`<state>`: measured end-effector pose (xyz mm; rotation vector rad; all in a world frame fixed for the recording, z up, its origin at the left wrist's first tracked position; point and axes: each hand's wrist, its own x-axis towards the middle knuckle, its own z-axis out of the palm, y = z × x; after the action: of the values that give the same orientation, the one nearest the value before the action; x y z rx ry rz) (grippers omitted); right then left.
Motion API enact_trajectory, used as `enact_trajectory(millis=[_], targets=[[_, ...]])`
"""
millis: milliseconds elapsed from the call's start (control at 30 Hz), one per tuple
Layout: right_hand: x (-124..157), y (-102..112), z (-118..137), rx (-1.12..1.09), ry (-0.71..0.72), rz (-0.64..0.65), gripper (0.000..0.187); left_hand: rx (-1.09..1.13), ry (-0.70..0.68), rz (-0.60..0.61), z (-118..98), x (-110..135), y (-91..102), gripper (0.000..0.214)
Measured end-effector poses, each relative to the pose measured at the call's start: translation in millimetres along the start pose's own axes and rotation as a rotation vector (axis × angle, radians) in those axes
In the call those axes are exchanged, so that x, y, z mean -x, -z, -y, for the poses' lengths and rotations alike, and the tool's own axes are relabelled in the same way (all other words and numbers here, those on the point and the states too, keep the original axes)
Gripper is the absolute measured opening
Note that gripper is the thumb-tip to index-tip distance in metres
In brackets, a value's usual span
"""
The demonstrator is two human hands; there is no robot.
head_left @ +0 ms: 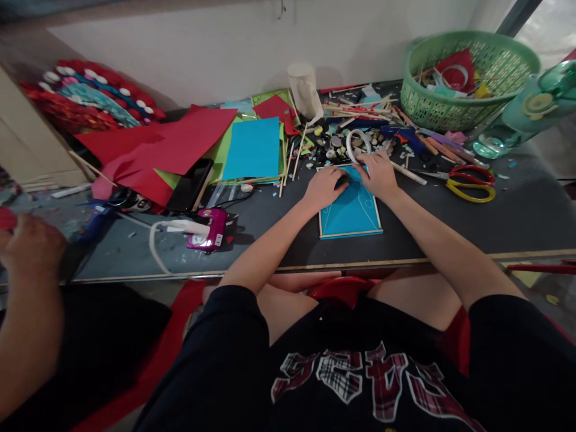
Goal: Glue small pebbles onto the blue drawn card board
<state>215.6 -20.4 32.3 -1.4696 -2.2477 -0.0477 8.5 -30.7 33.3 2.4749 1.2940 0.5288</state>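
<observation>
The blue card [351,213] lies on the bench [450,228] near the middle of its front edge. With forearms stretched forward, the left hand [324,185] and right hand [380,174] rest palm-down on the card's far end. Their fingers curl around a small dark piece [344,180]; whether either pinches it cannot be told.

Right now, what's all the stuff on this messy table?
blue card: one, blue with a stick border, table middle, under both hands
blue sheet: one, blue, behind on the left
red paper: several sheets, red, far left
phone: one, black, beside the red paper
scissors: one pair, red and yellow handles, right
basket: one, green, back right
bottle: one, green, far right
wooden sticks: many, pale, scattered at the back
table: one, dark grey
another person's hand: one, left edge
left hand: one, on the card
right hand: one, on the card's top edge
</observation>
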Motion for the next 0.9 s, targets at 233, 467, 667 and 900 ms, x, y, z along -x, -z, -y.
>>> enact_trajectory(millis=[233,467,667,900], targets=[[-1,-1,0,-0.129,-0.027,-0.003,0.035,0.238,-0.171,-0.139,16,-3,1.5,0.051],[-1,-6,10,-0.418,0.037,-0.047,0.033,0.325,-0.011,-0.454,21,-15,-9.4,0.086],[-4,-16,3,-0.525,0.079,-0.064,0.027,0.250,-0.059,-0.488,33,-18,-20.7,0.083],[5,-1,16,-0.623,0.116,-0.025,0.055,0.195,-0.210,-0.548,27,-7,-16.6,0.067]])
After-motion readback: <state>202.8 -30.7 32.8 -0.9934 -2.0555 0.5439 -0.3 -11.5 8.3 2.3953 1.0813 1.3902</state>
